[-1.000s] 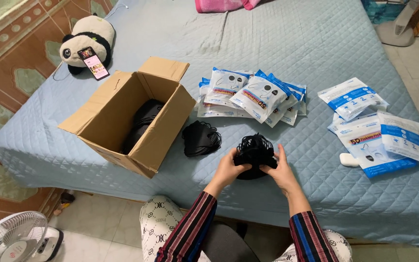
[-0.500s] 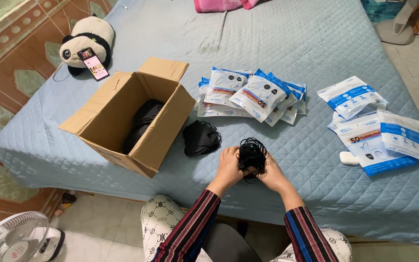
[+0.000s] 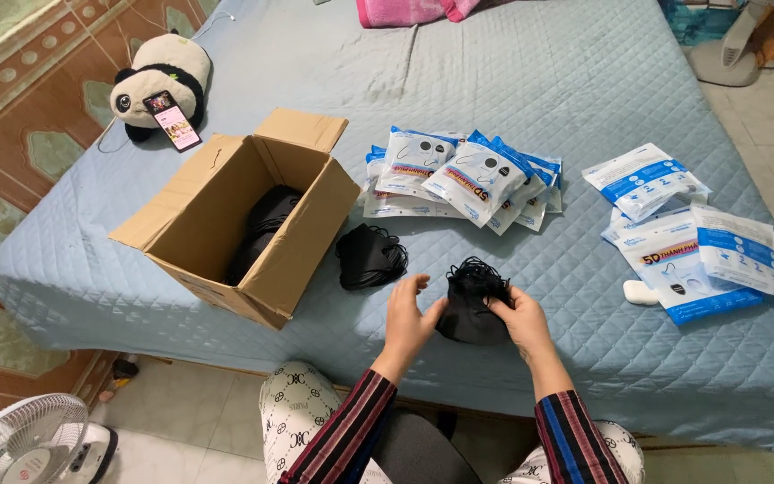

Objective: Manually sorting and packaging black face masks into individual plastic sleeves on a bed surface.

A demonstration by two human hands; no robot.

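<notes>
Black mask stack point(image 3: 469, 305) partly hidden behind right hand point(image 3: 523, 315), lower edge hard to make out; ear loops bunched at the far end, long axis running away from the body. Just right of cardboard box point(image 3: 244, 215), on blue bedspread point(image 3: 530, 108). Right fingers pinching the stack; left hand point(image 3: 408, 315) spread open, just beside it.

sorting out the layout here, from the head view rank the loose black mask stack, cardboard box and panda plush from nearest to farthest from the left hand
1. loose black mask stack, just up-left of the left hand
2. cardboard box, farther left
3. panda plush, far corner, up-left
</notes>
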